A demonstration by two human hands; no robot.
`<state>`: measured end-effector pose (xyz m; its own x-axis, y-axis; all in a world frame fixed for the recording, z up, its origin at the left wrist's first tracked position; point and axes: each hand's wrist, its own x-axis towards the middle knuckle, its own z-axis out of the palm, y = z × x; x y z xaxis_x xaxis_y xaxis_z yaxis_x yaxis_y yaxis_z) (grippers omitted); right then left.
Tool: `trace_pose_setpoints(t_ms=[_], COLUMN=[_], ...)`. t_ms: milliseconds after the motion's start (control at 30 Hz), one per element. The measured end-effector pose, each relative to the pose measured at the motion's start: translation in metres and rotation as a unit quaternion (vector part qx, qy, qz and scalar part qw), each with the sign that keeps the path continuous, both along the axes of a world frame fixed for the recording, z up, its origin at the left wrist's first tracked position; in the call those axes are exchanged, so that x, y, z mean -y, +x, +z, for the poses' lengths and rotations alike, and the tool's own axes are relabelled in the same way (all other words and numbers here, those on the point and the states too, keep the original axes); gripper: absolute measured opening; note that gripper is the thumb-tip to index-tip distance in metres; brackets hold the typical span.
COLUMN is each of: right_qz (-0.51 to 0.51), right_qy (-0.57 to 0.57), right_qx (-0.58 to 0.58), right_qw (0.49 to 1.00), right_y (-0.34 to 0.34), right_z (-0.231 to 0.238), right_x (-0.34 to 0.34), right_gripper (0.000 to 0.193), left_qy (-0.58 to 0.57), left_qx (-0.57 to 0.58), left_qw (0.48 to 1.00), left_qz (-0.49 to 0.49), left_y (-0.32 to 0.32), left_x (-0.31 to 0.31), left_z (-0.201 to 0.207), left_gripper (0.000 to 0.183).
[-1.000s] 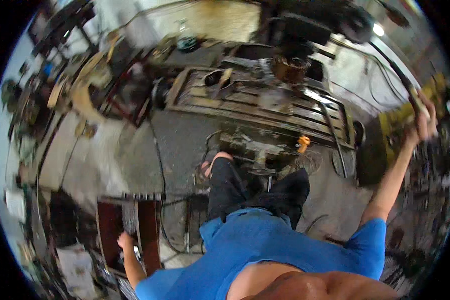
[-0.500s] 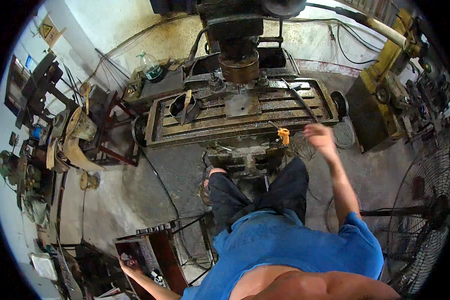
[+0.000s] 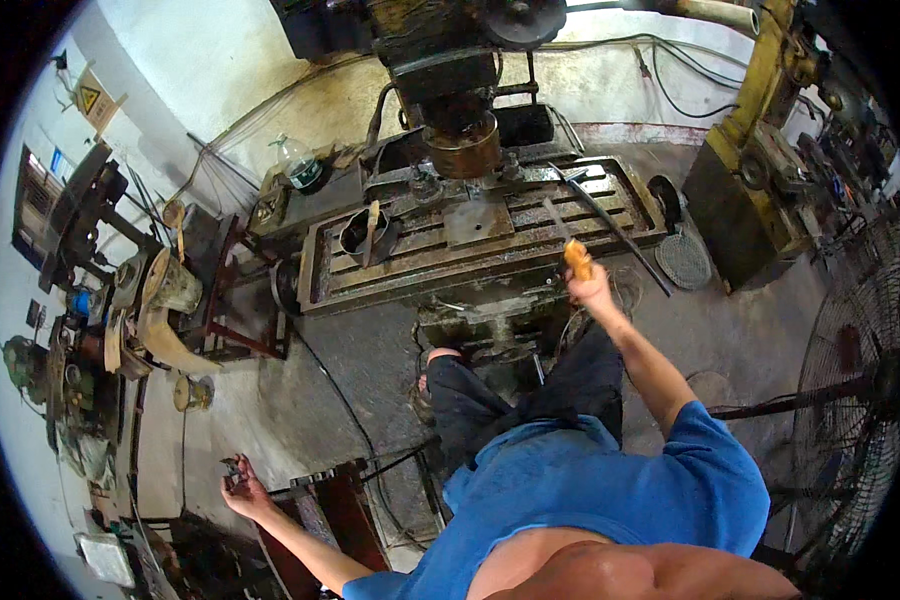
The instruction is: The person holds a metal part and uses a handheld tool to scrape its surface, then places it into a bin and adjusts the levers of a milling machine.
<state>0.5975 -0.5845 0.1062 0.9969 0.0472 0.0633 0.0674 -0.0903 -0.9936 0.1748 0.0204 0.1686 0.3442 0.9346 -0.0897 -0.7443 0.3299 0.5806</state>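
My right hand [image 3: 592, 290] is closed round the orange handle of what looks like a file [image 3: 576, 256]. Its flat grey blade points up and away, over the near right side of the milling machine's slotted table [image 3: 420, 262]. Out at the lower left, my left hand [image 3: 246, 492] grips a small dark metal piece [image 3: 232, 468]; its exact shape is too small to make out. A bare metal plate [image 3: 477, 222] lies mid-table under the machine's spindle head [image 3: 463, 150].
On the table's left stands a dark pot [image 3: 354, 236] with a brush-like stick. A long bar [image 3: 620, 232] slants over the table's right edge. A caged fan [image 3: 840, 400] stands at the right, a rust-brown tray [image 3: 355, 520] near my left forearm. Beyond the table is a plastic bottle [image 3: 298, 165].
My right hand has taken hold of the orange-handled file, which lay on the table's front edge, and lifted it. My left hand has risen from over the tray with a small dark piece.
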Motion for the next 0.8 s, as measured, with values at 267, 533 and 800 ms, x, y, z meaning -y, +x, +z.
trace_pose_setpoints(t_ms=[267, 533, 800], right_qz=[0.143, 0.071, 0.211], right_qy=[-0.604, -0.622, -0.586], right_qx=[0.101, 0.069, 0.083], right_qw=[0.777, 0.777, 0.778], right_y=[0.007, 0.081, 0.01], right_z=[0.127, 0.13, 0.128], right_x=[-0.059, -0.112, -0.068], right_gripper=[0.028, 0.031, 0.034], left_qy=[0.049, 0.048, 0.065], left_qx=[-0.12, -0.161, -0.224], left_qw=[0.986, 0.979, 0.957], left_qz=[-0.104, -0.115, -0.174], left_y=[0.011, 0.039, 0.035], left_x=[-0.017, 0.003, 0.045], left_z=[-0.02, -0.012, -0.018], left_gripper=[0.029, 0.025, 0.027])
